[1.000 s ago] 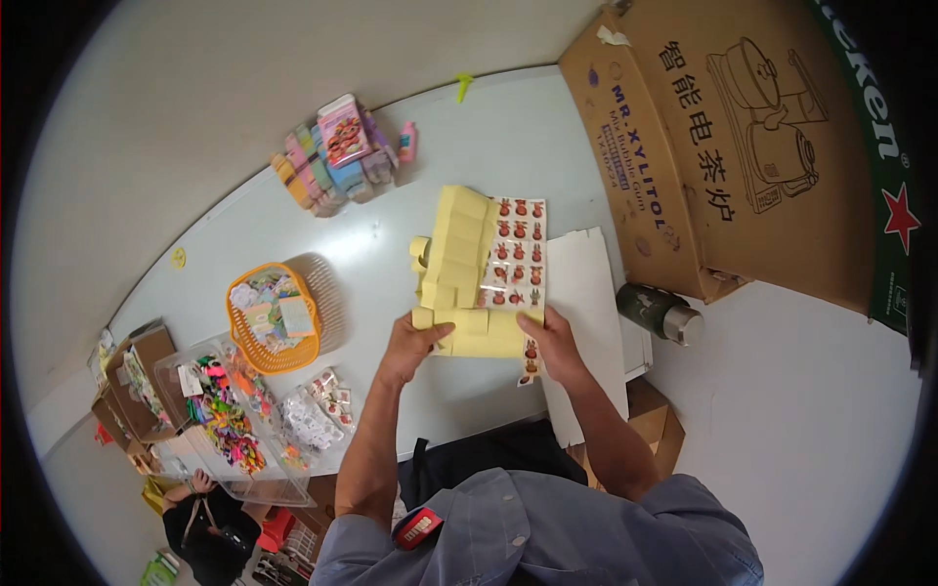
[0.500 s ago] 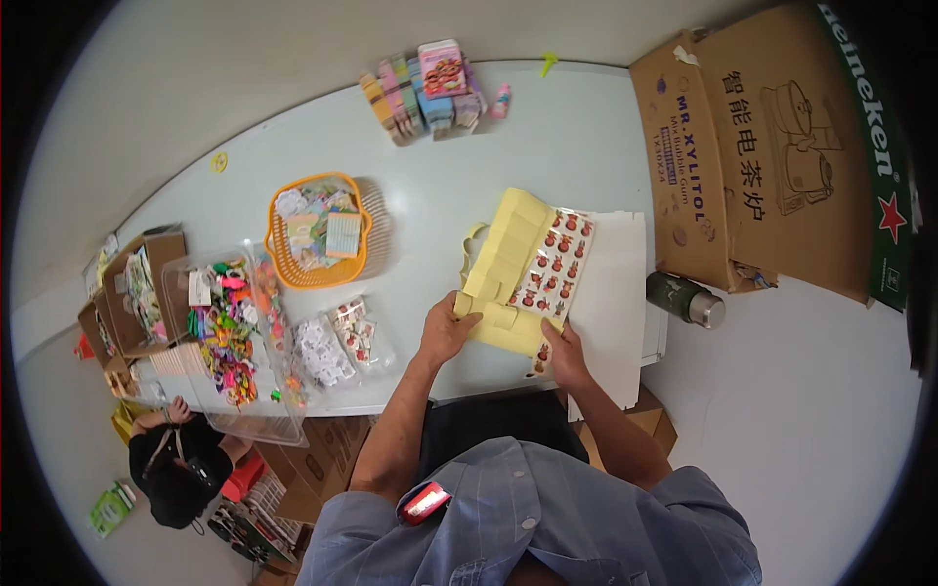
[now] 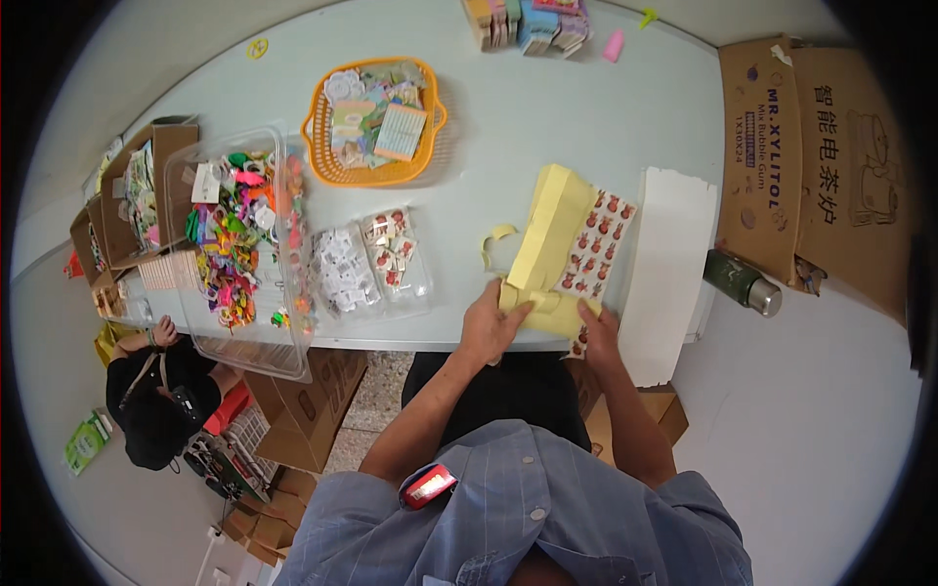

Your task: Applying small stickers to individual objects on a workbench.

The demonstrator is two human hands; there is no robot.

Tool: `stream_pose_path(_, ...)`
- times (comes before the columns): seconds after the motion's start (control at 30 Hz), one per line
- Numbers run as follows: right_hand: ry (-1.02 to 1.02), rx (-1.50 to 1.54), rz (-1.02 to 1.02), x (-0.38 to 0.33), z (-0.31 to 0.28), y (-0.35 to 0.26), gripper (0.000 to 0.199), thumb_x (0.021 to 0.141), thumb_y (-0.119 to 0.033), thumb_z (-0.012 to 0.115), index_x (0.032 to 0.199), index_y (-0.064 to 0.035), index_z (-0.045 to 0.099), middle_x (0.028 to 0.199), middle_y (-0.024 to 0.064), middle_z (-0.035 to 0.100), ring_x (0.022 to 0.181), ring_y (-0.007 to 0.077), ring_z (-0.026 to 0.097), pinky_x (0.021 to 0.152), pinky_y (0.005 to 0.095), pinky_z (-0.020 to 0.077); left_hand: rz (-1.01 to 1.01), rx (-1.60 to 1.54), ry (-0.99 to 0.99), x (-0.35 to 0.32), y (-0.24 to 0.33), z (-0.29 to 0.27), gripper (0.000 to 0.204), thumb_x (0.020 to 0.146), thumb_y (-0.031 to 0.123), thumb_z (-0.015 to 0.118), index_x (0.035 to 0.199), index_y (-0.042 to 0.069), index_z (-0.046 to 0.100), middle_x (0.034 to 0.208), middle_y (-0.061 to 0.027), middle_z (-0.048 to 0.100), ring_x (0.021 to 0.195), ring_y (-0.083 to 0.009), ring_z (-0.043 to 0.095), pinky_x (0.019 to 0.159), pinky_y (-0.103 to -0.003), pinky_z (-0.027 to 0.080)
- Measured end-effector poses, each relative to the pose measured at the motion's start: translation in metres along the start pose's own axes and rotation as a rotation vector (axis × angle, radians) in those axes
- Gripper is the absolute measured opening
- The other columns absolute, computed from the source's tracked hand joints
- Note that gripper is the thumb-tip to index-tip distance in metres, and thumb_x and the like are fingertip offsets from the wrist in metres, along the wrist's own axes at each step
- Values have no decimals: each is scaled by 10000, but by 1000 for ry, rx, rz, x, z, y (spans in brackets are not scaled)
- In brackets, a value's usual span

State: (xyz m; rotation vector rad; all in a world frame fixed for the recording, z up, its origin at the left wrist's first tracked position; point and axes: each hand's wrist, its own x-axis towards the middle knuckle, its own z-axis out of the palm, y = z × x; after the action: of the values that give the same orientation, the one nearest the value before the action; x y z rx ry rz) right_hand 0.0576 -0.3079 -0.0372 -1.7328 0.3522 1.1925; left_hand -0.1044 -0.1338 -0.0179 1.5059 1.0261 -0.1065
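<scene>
A pale yellow folded card piece point(image 3: 549, 227), creased into a long box-like shape, lies over the table near me. My left hand point(image 3: 488, 324) is closed on its lower left corner, thumb on top. At its lower right edge my right hand point(image 3: 600, 337) grips the card with the thumb above; the fingers underneath are hidden. A white sticker sheet with rows of small red figures point(image 3: 599, 244) sticks out from beneath the card, and a bit of it shows beside my right hand. A curved yellow strip point(image 3: 496, 244) stands just left of the card.
An orange basket point(image 3: 315, 146) of paper pieces stands beyond a clear box point(image 3: 405, 223) of small cut pieces. Left is a clear bin point(image 3: 293, 363) of colourful toys. A white board point(image 3: 667, 264), green flask point(image 3: 745, 283) and cartons point(image 3: 760, 146) are right. Another person point(image 3: 156, 410) is at lower left.
The view has shifted, so the table things sit higher or farther over in the picture. Both hands keep hold of the yellow card, whose upper part now looks more folded up.
</scene>
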Motion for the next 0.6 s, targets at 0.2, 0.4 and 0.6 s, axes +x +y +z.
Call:
stream_pose_path(0.2, -13, -21, -157, 27, -24, 16, 274, 1001, -186, 667, 1192, 7, 697, 1086, 59, 730, 933, 121, 672, 830, 270, 532, 119, -405, 98, -6, -31, -1, 538, 1033, 95, 532, 1494, -62, 304, 1225, -225, 642, 947, -316, 688, 869, -381, 551)
stream_pose_path(0.4, -44, 40, -196, 26, -19, 17, 298, 994, -157, 671, 1228, 27, 675, 1107, 73, 732, 957, 128, 679, 860, 280, 531, 403, 324, 354, -1, -30, -18, 516, 891, -5, 608, 1398, 56, 530, 1295, -211, 610, 925, -326, 692, 739, -404, 587)
stream_pose_path(0.6, -23, 32, -219, 15, -11, 10, 292, 993, -118, 661, 1242, 35, 663, 1126, 85, 734, 962, 123, 684, 870, 273, 535, 503, 402, 344, 37, -31, -17, 504, 787, -39, 669, 1272, 88, 619, 1273, -82, 629, 854, -254, 711, 658, -379, 577)
